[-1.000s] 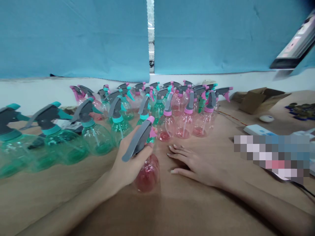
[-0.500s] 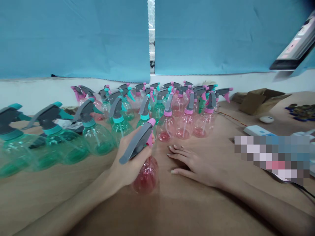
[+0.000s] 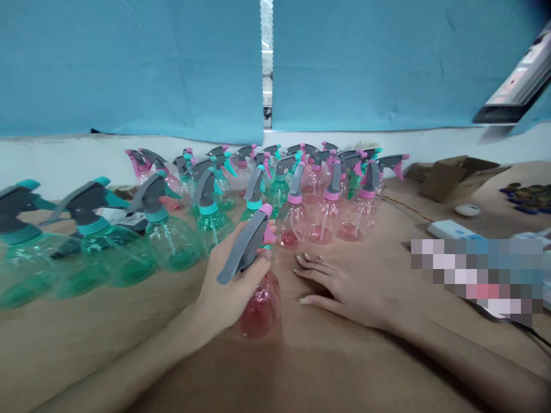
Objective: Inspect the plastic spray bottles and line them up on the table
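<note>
My left hand (image 3: 235,278) is wrapped round the neck of a pink spray bottle (image 3: 260,307) with a grey and pink trigger head. The bottle stands in front of me, its nozzle pointing away; the fingers and palm hide its collar. My right hand (image 3: 333,284) lies flat on the tabletop, fingers spread, holding nothing. Just beyond it are pink spray bottles (image 3: 323,226) with grey heads and pink collars. Green spray bottles (image 3: 172,246) with teal collars line up to the left, and one is partly hidden behind my left hand.
Several more pink and green spray bottles crowd the back of the wooden table (image 3: 206,373). To the right are an open cardboard box (image 3: 451,178), a white mouse (image 3: 467,210), a white box (image 3: 451,229), a cable and a heap of small dark pieces (image 3: 527,195). Blue cloth (image 3: 129,69) covers the wall.
My left hand and the held pink spray bottle have shifted slightly right, and the trigger head has turned a little more upright. My right hand stays in place.
</note>
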`<state>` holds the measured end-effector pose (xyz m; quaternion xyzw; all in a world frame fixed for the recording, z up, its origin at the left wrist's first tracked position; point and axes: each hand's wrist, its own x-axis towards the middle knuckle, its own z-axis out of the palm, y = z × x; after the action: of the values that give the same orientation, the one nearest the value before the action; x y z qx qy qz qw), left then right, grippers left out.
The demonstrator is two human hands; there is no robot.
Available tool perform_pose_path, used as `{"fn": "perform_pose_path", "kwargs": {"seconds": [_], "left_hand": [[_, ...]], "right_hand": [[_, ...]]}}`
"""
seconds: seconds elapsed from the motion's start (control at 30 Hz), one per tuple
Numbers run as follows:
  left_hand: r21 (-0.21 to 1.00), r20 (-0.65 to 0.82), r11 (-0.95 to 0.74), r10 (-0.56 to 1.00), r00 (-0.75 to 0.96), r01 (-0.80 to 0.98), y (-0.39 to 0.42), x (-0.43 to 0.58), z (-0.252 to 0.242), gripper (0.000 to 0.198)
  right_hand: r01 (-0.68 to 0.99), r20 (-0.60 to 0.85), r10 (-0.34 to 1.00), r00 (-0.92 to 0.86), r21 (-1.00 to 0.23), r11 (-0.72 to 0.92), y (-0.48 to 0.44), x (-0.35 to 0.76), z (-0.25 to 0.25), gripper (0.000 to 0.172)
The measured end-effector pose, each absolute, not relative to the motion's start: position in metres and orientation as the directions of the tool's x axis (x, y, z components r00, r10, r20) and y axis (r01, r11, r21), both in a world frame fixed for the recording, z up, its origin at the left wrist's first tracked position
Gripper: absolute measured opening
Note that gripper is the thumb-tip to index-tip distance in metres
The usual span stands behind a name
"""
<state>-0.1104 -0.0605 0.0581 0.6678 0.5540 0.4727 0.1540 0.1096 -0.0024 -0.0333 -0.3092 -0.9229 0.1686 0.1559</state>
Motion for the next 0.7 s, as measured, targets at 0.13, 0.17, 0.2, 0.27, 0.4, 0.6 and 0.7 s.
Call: {"fn": "perform_pose_path", "kwargs": {"seconds": [0.13, 0.17, 0.2, 0.27, 0.4, 0.6, 0.7], "left_hand": [[0.721, 0.459, -0.327, 0.886, -0.067, 0.610, -0.0607, -0.1115, 0.0569, 0.010], [0.721, 0.459, -0.326, 0.885, -0.071, 0.611, -0.0606, -0.1117, 0.0563, 0.010], [0.722, 0.461, -0.326, 0.884, -0.073, 0.610, -0.0606, -0.1118, 0.0558, 0.010], [0.726, 0.460, -0.327, 0.885, -0.075, 0.605, -0.0606, -0.1117, 0.0553, 0.012], [0.730, 0.462, -0.326, 0.883, -0.081, 0.601, -0.0604, -0.1111, 0.0563, 0.007], [0.744, 0.462, -0.338, 0.884, -0.078, 0.576, -0.0595, -0.1097, 0.0546, 0.013], [0.763, 0.449, -0.339, 0.891, -0.072, 0.551, -0.0593, -0.1052, 0.0533, 0.025]], "right_hand": [[0.515, 0.183, 0.624, -0.760, -0.415, 0.750, -0.0029, 0.1094, -0.0320, 0.059], [0.514, 0.181, 0.623, -0.761, -0.416, 0.750, -0.0029, 0.1095, -0.0317, 0.059], [0.514, 0.179, 0.621, -0.763, -0.415, 0.751, -0.0030, 0.1095, -0.0315, 0.059], [0.520, 0.174, 0.622, -0.763, -0.406, 0.751, -0.0029, 0.1095, -0.0313, 0.059], [0.536, 0.159, 0.627, -0.762, -0.388, 0.750, -0.0030, 0.1094, -0.0311, 0.061], [0.528, 0.166, 0.624, -0.763, -0.396, 0.751, -0.0029, 0.1093, -0.0311, 0.061], [0.524, 0.152, 0.624, -0.767, -0.413, 0.745, -0.0015, 0.1100, -0.0307, 0.062]]}}
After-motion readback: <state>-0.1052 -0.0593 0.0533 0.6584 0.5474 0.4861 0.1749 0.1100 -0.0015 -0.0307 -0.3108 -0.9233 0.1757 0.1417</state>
